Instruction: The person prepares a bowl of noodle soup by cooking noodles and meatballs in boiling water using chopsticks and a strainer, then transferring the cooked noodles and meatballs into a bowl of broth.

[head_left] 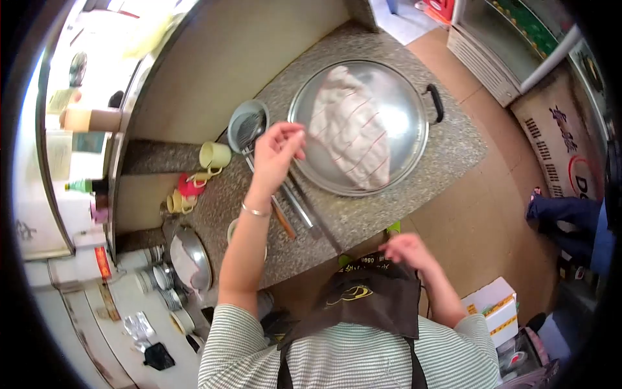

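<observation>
My left hand (280, 152) is raised over the counter with its fingers loosely bent and apart, and I see nothing in it. A silver bangle (255, 209) circles that wrist. Just right of this hand is a large round metal pan (405, 110) with a black side handle (435, 104). Across the pan lies a crumpled whitish cloth (350, 126) with red lines. My right hand (408, 251) hovers beside the dark apron (372, 295) near the counter's front edge, fingers partly bent and slightly blurred; nothing shows in it.
Left of the pan, a grey bowl (241, 118) holds a strainer, and long-handled utensils (299, 206) lie beside it. Cups (215, 155) stand farther left. Another metal pan (200, 251) is at lower left. A glass-door fridge (512, 45) stands across the tiled floor (466, 201).
</observation>
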Demonstrator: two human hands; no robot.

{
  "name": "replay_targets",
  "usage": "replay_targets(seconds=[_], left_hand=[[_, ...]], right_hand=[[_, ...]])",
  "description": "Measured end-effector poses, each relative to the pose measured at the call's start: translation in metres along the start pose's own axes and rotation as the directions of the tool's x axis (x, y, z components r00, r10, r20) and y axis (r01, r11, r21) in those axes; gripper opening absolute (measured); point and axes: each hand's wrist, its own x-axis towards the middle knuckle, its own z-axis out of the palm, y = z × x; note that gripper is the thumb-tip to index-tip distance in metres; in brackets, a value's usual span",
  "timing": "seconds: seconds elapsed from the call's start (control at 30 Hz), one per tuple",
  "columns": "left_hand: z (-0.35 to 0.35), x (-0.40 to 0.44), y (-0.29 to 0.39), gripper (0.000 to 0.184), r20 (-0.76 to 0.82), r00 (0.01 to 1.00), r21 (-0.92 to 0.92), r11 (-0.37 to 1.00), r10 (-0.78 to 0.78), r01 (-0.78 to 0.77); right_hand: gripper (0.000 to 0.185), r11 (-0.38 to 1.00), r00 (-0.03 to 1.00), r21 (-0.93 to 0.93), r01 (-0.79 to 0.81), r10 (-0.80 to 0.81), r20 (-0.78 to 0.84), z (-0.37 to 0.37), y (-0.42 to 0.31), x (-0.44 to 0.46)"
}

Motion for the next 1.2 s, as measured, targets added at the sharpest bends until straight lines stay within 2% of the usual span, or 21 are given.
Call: replay_targets(seconds=[0.03,0.07,0.1,0.13,0.17,0.23,0.3,0.33,0.4,0.47,0.5,0.57,0.7,0.73,0.87,1.0,1.2], left_hand=[[-0.006,-0.027,0.004,0.017,-0.019,1.0,-0.008,1.0,0.006,-0.006],[-0.012,-0.054,0.005,0.015,-0.033,0.999,-0.02,1.0,0.018,-0.018],[-0.023,-0.078,0.0,0.015,-0.062,0.998,-0.036,0.999,0.013,-0.015],[-0.034,-0.105,-0.009,0.015,-0.088,0.996,-0.053,0.999,0.006,-0.011],[-0.046,-0.133,-0.019,0.015,-0.139,0.99,-0.066,0.998,-0.013,0.003],[-0.073,-0.192,-0.039,0.014,-0.272,0.96,-0.088,0.995,-0.07,0.048],[-0.099,-0.259,-0.074,0.014,-0.419,0.894,-0.165,0.982,-0.158,0.096],[-0.112,-0.294,-0.095,0.014,-0.478,0.853,-0.231,0.967,-0.209,0.107],[-0.131,-0.363,-0.126,0.013,-0.584,0.77,-0.193,0.966,-0.255,0.174],[-0.144,-0.434,-0.148,0.013,-0.664,0.671,-0.299,0.94,-0.33,0.166],[-0.154,-0.47,-0.164,0.013,-0.663,0.666,-0.307,0.935,-0.342,0.176],[-0.169,-0.535,-0.197,0.013,-0.746,0.525,-0.434,0.897,-0.41,0.084],[-0.181,-0.631,-0.218,0.013,-0.77,0.374,-0.548,0.836,-0.517,0.028],[-0.181,-0.647,-0.22,0.013,-0.791,0.345,-0.528,0.849,-0.506,0.035],[-0.194,-0.694,-0.24,0.013,-0.778,0.325,-0.561,0.827,-0.537,0.023],[-0.198,-0.702,-0.252,0.013,-0.762,0.332,-0.588,0.809,-0.557,0.008],[-0.201,-0.698,-0.256,0.014,-0.738,0.406,-0.574,0.818,-0.539,0.041]], right_hand=[[0.045,0.887,0.898,0.2,0.415,-0.435,0.064,0.009,-0.044,-0.006],[0.058,0.742,0.73,0.337,0.58,-0.657,0.19,0.012,-0.093,-0.014],[0.067,0.521,0.48,0.382,0.763,-0.853,0.206,0.029,-0.145,-0.024],[0.054,0.438,0.352,0.341,0.832,-0.891,0.287,0.048,-0.198,-0.043],[0.054,0.348,0.21,0.326,0.879,-0.897,0.39,0.071,-0.236,-0.061],[0.052,0.229,-0.01,0.332,0.915,-0.81,0.587,0.119,-0.273,-0.092],[0.05,0.185,-0.125,0.341,0.922,-0.689,0.713,0.167,-0.274,-0.115],[0.049,0.183,-0.149,0.334,0.925,-0.635,0.758,0.192,-0.265,-0.124],[0.047,0.183,-0.156,0.3,0.936,-0.549,0.821,0.238,-0.242,-0.142],[0.045,0.187,-0.152,0.28,0.942,-0.506,0.849,0.28,-0.217,-0.153],[0.045,0.198,-0.146,0.275,0.941,-0.497,0.856,0.298,-0.205,-0.157],[0.043,0.216,-0.15,0.279,0.936,-0.473,0.869,0.332,-0.181,-0.163],[0.039,0.274,-0.162,0.31,0.911,-0.452,0.877,0.389,-0.137,-0.171],[0.038,0.282,-0.165,0.315,0.906,-0.45,0.877,0.397,-0.13,-0.173],[0.035,0.313,-0.18,0.334,0.889,-0.432,0.884,0.431,-0.106,-0.179],[0.032,0.324,-0.194,0.342,0.882,-0.411,0.891,0.45,-0.084,-0.187],[0.027,0.325,-0.186,0.332,0.886,-0.408,0.894,0.467,-0.073,-0.19]])
